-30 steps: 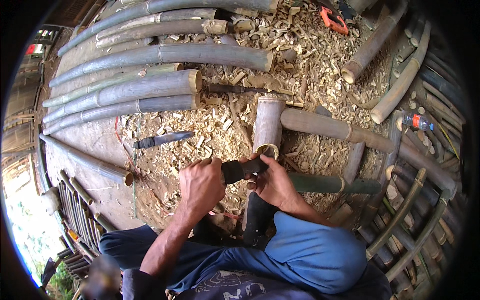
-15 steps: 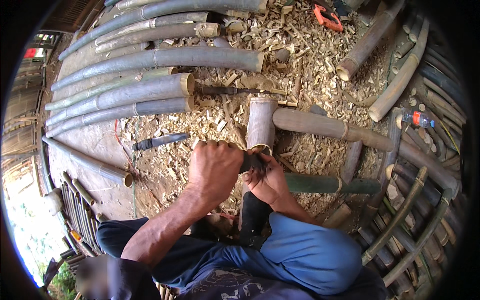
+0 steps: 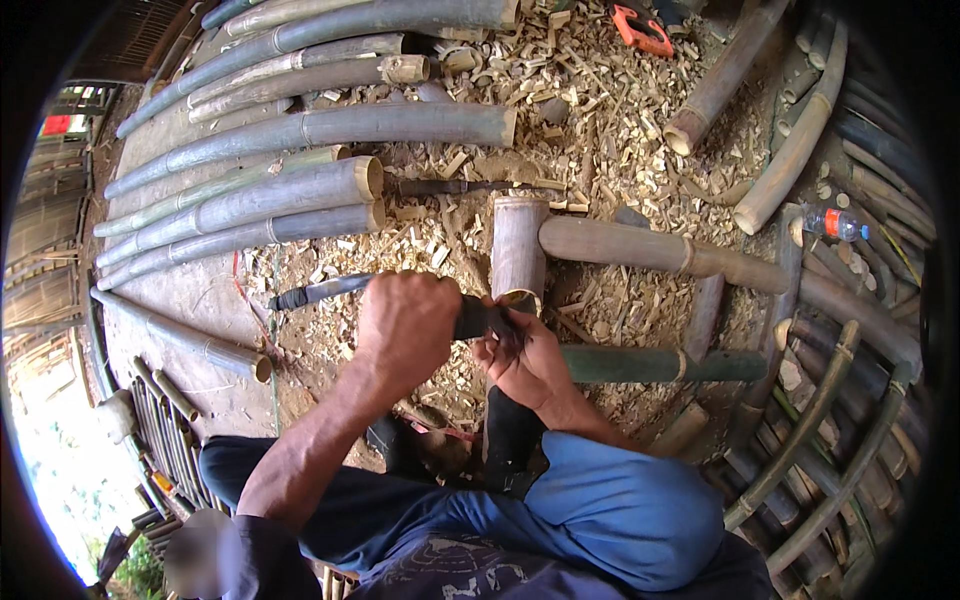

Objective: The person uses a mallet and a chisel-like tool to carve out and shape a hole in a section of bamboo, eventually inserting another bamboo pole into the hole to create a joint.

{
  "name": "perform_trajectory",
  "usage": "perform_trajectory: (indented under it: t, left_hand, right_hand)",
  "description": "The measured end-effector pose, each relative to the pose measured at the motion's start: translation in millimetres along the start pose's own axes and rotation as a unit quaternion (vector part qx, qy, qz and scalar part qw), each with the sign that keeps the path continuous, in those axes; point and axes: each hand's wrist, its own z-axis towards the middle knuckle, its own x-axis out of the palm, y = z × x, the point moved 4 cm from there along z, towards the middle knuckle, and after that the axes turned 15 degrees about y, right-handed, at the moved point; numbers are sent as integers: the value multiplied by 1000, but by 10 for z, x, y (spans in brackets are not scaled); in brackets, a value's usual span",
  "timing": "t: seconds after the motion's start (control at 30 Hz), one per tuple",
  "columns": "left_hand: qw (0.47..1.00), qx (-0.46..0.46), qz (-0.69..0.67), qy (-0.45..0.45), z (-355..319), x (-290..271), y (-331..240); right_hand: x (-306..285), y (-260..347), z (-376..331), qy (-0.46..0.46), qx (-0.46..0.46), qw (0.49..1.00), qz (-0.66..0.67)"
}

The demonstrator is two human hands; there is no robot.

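Two hands meet at frame centre: the left hand (image 3: 405, 325) is clenched around a dark knife handle (image 3: 475, 318), while the right hand (image 3: 525, 360) pinches the near rim of a short bamboo tube (image 3: 518, 250) lying among wood chips (image 3: 600, 150).

The single head camera looked steeply down, close over both hands, onto the chip-strewn ground (image 3: 600, 170) and bamboo poles (image 3: 330, 125) beyond
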Motion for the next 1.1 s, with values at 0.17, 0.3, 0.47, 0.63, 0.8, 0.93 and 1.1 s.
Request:
perform_trajectory:
  t: [0.17,0.3,0.47,0.63,0.8,0.93,1.1]
  left_hand:
    - [948,-106,-299,-31,-425,756,128]
    - [884,-144,-425,128,-421,904,159]
    - [991,-51,-116,40,-59,-89,-107]
    - [990,69,123,-18,6,-223,-776]
    - [923,-129,-360,50,-425,838,26]
    - [904,-174,-381,87,-491,768,9]
    - [997,-31,-47,47,-167,-246,-464]
  right_hand:
    - [136,-27,-33,-126,73,961,-237]
    - [130,57,69,-134,160,937,-279]
    - [-108,131,-12,-3,30,1000,-4]
    - [33,38,18,-48,-22,995,89]
    - [73,-7,-29,-125,73,949,-279]
    - [101,38,-20,-105,118,946,-285]
    - [-38,112,-59,-2,19,999,25]
